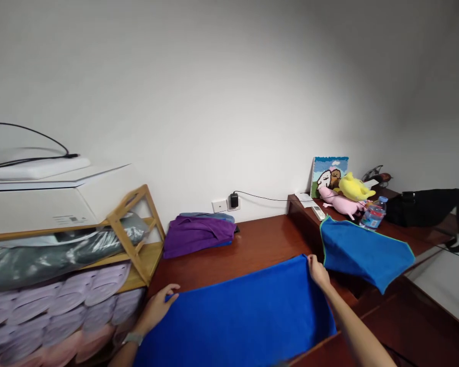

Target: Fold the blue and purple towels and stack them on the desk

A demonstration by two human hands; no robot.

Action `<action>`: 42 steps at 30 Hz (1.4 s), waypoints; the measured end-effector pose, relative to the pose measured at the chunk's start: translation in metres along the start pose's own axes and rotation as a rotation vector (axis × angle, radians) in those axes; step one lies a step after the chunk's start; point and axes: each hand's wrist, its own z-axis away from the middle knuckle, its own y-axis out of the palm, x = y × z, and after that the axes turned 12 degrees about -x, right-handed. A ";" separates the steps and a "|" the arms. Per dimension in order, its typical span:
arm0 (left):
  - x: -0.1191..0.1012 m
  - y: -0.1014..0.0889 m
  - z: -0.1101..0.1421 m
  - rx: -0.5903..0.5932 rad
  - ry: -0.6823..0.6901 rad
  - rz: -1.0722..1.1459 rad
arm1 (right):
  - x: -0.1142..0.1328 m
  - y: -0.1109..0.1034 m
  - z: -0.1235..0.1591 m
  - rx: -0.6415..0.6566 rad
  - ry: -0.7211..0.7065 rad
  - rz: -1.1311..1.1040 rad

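Blue microfiber towel point(233, 316) pulled taut, left hand point(156, 308) and right hand point(319, 271) each in a narrow grip on a far corner, probably keeping it flat above the reddish wooden counter point(252, 244).

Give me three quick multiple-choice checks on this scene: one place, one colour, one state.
1. Where is the water bottle?
A. On the shelf
B. Beside the purple cloth
C. On the desk

2. What colour edges the draped towel?
A. Green
B. Purple
C. White

3. How is the large blue towel held?
A. Bunched up
B. Spread out
C. Folded on the desk

1: C, it sits by the pink plush toy.
2: A, a green line runs along its border.
3: B, the left hand and right hand hold separate edges.
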 end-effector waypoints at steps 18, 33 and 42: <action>0.058 0.045 0.022 -0.245 0.252 -0.606 | 0.023 0.111 -0.012 -0.126 -0.577 0.105; 0.044 0.029 0.034 -0.165 0.204 -0.572 | 0.200 0.132 0.097 0.013 -0.711 -0.021; 0.062 0.044 0.033 -0.157 0.155 -0.521 | 0.356 0.200 0.206 0.364 -0.871 -0.228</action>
